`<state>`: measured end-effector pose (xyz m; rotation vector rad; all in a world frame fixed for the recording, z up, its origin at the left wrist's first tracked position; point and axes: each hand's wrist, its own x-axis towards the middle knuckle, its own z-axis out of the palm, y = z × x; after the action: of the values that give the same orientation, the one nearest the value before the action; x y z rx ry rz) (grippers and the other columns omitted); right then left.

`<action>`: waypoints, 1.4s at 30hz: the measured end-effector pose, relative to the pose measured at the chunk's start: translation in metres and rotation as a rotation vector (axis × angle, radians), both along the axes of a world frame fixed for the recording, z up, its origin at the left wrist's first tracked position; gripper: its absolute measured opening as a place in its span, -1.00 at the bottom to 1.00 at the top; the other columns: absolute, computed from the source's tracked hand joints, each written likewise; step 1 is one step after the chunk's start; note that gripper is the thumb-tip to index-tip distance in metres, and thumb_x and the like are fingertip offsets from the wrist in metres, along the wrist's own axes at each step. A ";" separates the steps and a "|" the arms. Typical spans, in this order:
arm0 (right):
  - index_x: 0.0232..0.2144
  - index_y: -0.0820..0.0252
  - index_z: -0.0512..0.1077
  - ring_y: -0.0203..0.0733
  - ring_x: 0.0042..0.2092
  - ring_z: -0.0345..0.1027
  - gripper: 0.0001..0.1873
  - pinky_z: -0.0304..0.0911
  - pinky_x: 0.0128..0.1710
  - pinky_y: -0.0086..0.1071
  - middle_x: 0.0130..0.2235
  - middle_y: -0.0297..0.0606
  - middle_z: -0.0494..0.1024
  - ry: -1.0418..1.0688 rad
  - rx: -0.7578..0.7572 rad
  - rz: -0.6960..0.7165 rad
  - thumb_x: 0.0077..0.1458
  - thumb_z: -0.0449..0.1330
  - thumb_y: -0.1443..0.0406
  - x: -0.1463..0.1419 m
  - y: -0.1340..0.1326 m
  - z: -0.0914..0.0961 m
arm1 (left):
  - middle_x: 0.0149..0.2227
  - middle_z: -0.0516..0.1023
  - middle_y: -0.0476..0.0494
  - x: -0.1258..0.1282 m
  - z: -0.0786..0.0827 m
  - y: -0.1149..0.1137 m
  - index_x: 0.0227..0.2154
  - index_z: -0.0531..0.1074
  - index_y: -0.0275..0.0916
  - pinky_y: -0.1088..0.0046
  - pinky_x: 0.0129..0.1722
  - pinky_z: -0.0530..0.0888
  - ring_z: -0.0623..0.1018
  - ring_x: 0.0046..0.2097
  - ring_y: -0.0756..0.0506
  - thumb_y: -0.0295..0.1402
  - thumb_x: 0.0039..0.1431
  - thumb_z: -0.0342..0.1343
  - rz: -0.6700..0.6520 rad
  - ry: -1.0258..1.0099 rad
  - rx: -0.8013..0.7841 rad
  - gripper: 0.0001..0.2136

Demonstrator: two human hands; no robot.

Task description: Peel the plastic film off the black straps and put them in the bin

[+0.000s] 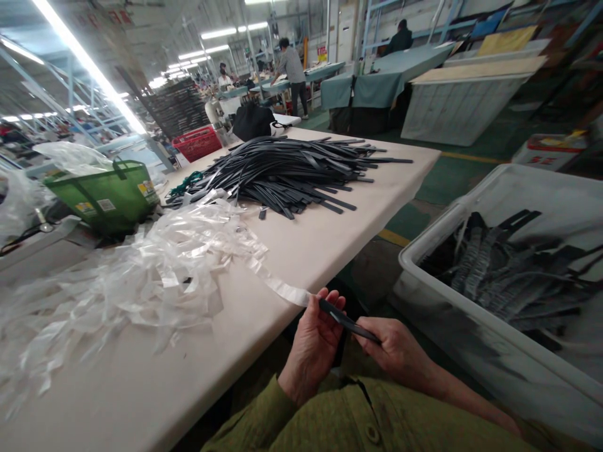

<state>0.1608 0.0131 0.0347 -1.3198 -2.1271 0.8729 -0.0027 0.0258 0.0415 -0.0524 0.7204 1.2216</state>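
Note:
Just off the table's near edge, my left hand (316, 342) is closed with its palm turned up. The end of a translucent white plastic strip (285, 290) lies under its thumb, together with one end of a flat black strap (347, 322). My right hand (393, 344) pinches the other part of that strap, a short way to the right. From my left hand the white strip runs back over the table edge toward a loose heap of similar plastic strips (179, 251). The exact grip inside my left palm is partly hidden.
A big pile of black straps (292, 166) covers the far part of the table (292, 242). Left stand a green bag (106, 194) and a red basket (198, 143). A white bin (499, 314) with gathered black straps stands at right. People work farther back.

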 end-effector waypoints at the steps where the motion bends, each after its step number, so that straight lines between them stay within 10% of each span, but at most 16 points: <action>1: -0.56 0.14 0.21 -0.24 -0.46 0.26 -0.59 0.05 -0.44 -0.39 -0.54 -0.35 0.35 0.001 -0.016 -0.001 0.28 -0.10 0.10 0.000 0.000 0.001 | -0.20 0.66 -0.18 0.000 -0.001 0.000 -0.23 0.52 -0.26 0.42 -0.12 0.55 0.63 -0.11 -0.10 -0.25 0.30 0.07 -0.005 0.009 0.008 -0.79; 12: -0.56 0.14 0.27 -0.21 -0.46 0.27 -0.60 0.07 -0.44 -0.39 -0.54 -0.34 0.39 -0.035 -0.119 -0.008 0.25 -0.07 0.09 0.002 0.008 0.007 | -0.19 0.65 -0.32 -0.009 -0.008 -0.003 -0.25 0.57 -0.39 0.27 0.05 0.43 0.59 -0.04 -0.21 -0.10 0.16 0.18 -0.085 0.211 0.169 -0.62; 17: -0.52 0.16 0.35 -0.24 -0.49 0.29 -0.57 0.10 -0.44 -0.40 -0.57 -0.37 0.39 0.054 -0.168 -0.003 0.29 -0.05 0.09 0.003 0.006 0.001 | -0.16 0.66 -0.28 -0.014 -0.017 0.001 -0.22 0.57 -0.35 0.35 -0.05 0.47 0.61 -0.10 -0.14 -0.24 0.28 -0.01 -0.051 0.198 0.115 -0.69; 23: -0.51 0.18 0.40 -0.25 -0.51 0.30 -0.50 0.13 -0.46 -0.41 -0.59 -0.38 0.40 0.126 -0.209 -0.026 0.32 -0.06 0.03 0.005 -0.001 0.001 | -0.21 0.65 -0.12 -0.020 -0.012 0.004 -0.30 0.55 -0.27 0.52 -0.13 0.46 0.60 -0.16 -0.01 -0.37 0.15 0.22 0.110 0.210 0.041 -0.91; 42: -0.54 0.12 0.22 -0.23 -0.46 0.27 -0.56 0.06 -0.44 -0.39 -0.53 -0.34 0.37 -0.010 0.041 0.028 0.30 -0.14 0.07 -0.010 0.005 -0.002 | -0.37 0.63 -0.08 -0.016 -0.003 0.002 -0.43 0.52 -0.26 0.51 -0.20 0.52 0.62 -0.25 -0.03 -0.39 0.20 0.19 0.109 0.043 -0.023 -0.89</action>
<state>0.1511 0.0179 0.0325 -1.2794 -2.1642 0.8310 -0.0186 0.0276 0.0384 -0.0852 0.7773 1.3216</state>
